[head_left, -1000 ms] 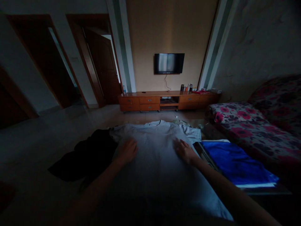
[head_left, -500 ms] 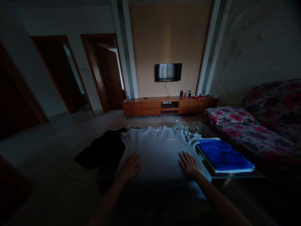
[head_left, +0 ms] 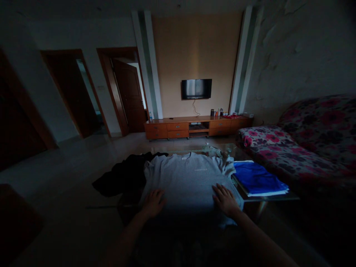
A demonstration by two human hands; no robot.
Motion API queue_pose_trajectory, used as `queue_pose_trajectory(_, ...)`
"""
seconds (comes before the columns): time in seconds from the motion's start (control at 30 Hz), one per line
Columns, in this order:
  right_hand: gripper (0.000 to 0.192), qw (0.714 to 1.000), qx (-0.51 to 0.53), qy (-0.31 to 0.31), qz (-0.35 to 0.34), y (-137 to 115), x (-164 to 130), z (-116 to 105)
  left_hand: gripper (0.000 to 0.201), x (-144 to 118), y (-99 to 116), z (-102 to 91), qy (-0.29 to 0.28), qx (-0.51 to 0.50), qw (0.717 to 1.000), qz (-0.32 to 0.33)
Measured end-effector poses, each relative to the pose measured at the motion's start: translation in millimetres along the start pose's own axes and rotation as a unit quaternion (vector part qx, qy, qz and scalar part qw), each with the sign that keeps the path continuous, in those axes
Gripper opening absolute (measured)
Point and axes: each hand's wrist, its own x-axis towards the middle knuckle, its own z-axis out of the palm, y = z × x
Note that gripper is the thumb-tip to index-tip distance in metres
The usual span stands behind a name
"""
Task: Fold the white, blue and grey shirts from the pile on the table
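**Q:** Hands on cloth: how do they lie, and on what?

**A:** Left hand (head_left: 154, 202) and right hand (head_left: 226, 199) rest palm down, fingers spread and grasping nothing, on the near part of a grey T-shirt (head_left: 187, 178). The shirt lies front up and spread flat on a low glass table (head_left: 278, 197), collar away from the person, hem hanging over the near edge.

**Q:** Why flat palms and no pinch?

**A:** Judged from the pose, open palms press the fabric level and pin it to the smooth top; a pinch would bunch it.

**Q:** What lies about it?

**A:** A dark garment (head_left: 125, 178) is heaped against the shirt's left sleeve. A folded blue cloth (head_left: 257, 178) sits just beside the right sleeve, squared off and apart from the spread shirt. A flowered sofa (head_left: 292, 148) stands to the right.
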Motion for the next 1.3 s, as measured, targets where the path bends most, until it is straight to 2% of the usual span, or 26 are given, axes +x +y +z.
queue_pose_trajectory(0.1, 0.054, 0.999, 0.001, 0.026, 0.022, -11, 5, -6, 0.037, 19, -7, -8.5, 0.049, -0.049, 0.998, -0.005)
queue_pose_trajectory(0.2, 0.047, 0.995, -0.010, 0.047, 0.083, -30, 16, -10, 0.031, 45, -18, -17.8, 0.149, -0.075, 0.983, -0.082)
queue_pose_trajectory(0.3, 0.042, 0.991, -0.026, 0.058, 0.118, -47, 31, -12, 0.034, 68, -31, -29.9, 0.261, -0.025, 0.950, -0.172)
queue_pose_trajectory(0.4, 0.040, 0.993, -0.033, 0.065, 0.094, -55, 45, -11, 0.045, 89, -45, -44.1, 0.316, 0.039, 0.920, -0.227)
queue_pose_trajectory(0.5, 0.040, 0.994, -0.034, 0.063, 0.079, -54, 54, -9, 0.054, 112, -60, -57.9, 0.310, 0.067, 0.917, -0.240)
queue_pose_trajectory(0.63, 0.040, 0.994, -0.042, 0.055, 0.083, -52, 60, -8, 0.063, 140, -83, -69.9, 0.243, 0.094, 0.936, -0.235)
queue_pose_trajectory(0.73, 0.038, 0.994, -0.047, 0.055, 0.080, -51, 62, -8, 0.063, 155, -97, -69.1, 0.212, 0.147, 0.948, -0.186)
queue_pose_trajectory(0.83, 0.037, 0.995, -0.049, 0.056, 0.073, -49, 63, -6, 0.051, 168, -105, -64.0, 0.185, 0.165, 0.959, -0.138)
queue_pose_trajectory(0.9, 0.037, 0.994, -0.049, 0.056, 0.075, -49, 64, -5, 0.036, 175, -107, -64.4, 0.182, 0.141, 0.962, -0.148)
queue_pose_trajectory(0.97, 0.037, 0.994, -0.048, 0.051, 0.082, -49, 66, -5, 0.029, 181, -107, -70.8, 0.208, 0.085, 0.955, -0.194)
queue_pose_trajectory(1.0, 0.036, 0.994, -0.048, 0.047, 0.084, -50, 68, -5, 0.032, 184, -107, -75.8, 0.239, 0.051, 0.945, -0.220)
queue_pose_trajectory(1.1, 0.035, 0.994, -0.051, 0.042, 0.087, -52, 71, -4, 0.048, 186, -109, -91.5, 0.346, -0.003, 0.901, -0.261)
queue_pose_trajectory(1.13, 0.035, 0.994, -0.053, 0.043, 0.089, -52, 71, -4, 0.056, 185, -111, -94.8, 0.358, 0.002, 0.896, -0.262)
queue_pose_trajectory(1.17, 0.035, 0.993, -0.055, 0.045, 0.090, -53, 71, -3, 0.065, 184, -113, -96.3, 0.349, 0.014, 0.898, -0.269)
queue_pose_trajectory(1.23, 0.036, 0.993, -0.059, 0.047, 0.089, -53, 72, -2, 0.080, 181, -119, -94.4, 0.275, 0.042, 0.912, -0.300)
queue_pose_trajectory(1.3, 0.037, 0.993, -0.062, 0.049, 0.087, -53, 71, -1, 0.079, 178, -125, -87.8, 0.200, 0.070, 0.925, -0.314)
